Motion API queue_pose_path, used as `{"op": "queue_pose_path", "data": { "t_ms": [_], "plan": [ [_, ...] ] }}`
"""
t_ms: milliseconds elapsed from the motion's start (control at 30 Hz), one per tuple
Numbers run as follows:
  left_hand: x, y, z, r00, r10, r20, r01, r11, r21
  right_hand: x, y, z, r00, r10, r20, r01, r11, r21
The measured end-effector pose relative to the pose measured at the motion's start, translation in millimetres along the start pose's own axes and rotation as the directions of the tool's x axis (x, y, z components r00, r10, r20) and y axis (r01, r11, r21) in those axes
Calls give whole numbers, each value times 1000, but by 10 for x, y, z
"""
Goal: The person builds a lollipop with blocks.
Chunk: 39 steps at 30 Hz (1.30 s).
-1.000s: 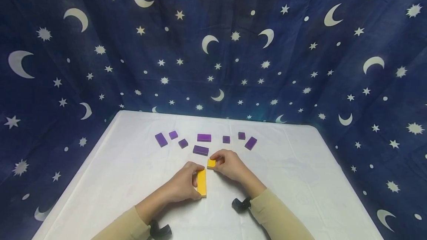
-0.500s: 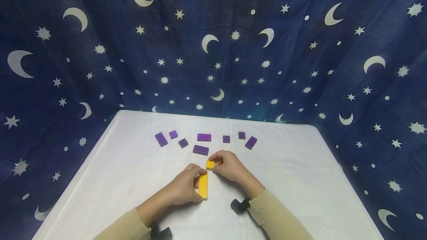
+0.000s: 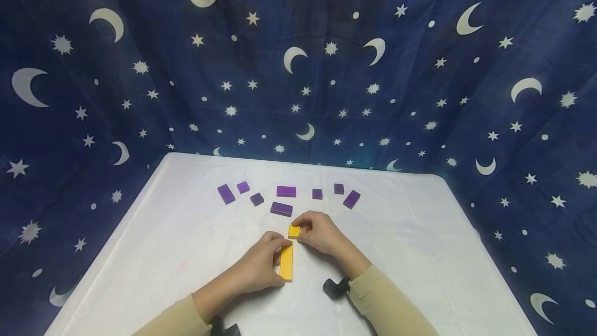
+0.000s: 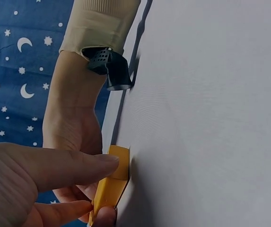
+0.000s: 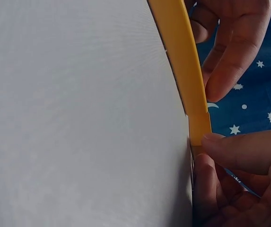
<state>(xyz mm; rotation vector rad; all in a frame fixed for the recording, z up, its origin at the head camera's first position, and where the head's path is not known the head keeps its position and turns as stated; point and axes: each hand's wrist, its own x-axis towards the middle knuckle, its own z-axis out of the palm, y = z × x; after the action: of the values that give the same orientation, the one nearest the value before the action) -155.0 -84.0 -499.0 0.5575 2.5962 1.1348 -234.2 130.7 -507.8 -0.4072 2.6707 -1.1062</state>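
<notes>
Well beyond and to the left of the long yellow block (image 3: 286, 264) sits a slanted purple oblong (image 3: 226, 194), then a first purple cube (image 3: 243, 186) and, a little closer to the block, a second purple cube (image 3: 257, 199). The left hand (image 3: 258, 263) comes in at the block's left side, its fingers bent and spanning it, thumb at the near end, index finger at the far end. The block lies lengthwise, pointing away from the person, on the white-covered table (image 3: 406, 253). Beyond it are two crosswise purple oblongs (image 3: 282, 209), one behind the other. Just past its far end, slightly right, is the small yellow block (image 3: 294, 231), which appears to touch it in the right wrist view. The right hand (image 3: 319, 232), to the right of that end, pinches this small piece between thumb and finger. Farther beyond and right are a third purple cube (image 3: 317, 194), a fourth purple cube (image 3: 339, 189) and a tilted purple oblong (image 3: 352, 199).
</notes>
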Motion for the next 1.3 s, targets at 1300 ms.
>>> {"op": "queue_pose_path", "data": {
  "t_ms": [1300],
  "plan": [
    [-80, -67, 59, 998, -16, -68, 12, 998, -62, 4, -36, 58, 1000, -6, 4, 6, 999, 41]
  ]
}}
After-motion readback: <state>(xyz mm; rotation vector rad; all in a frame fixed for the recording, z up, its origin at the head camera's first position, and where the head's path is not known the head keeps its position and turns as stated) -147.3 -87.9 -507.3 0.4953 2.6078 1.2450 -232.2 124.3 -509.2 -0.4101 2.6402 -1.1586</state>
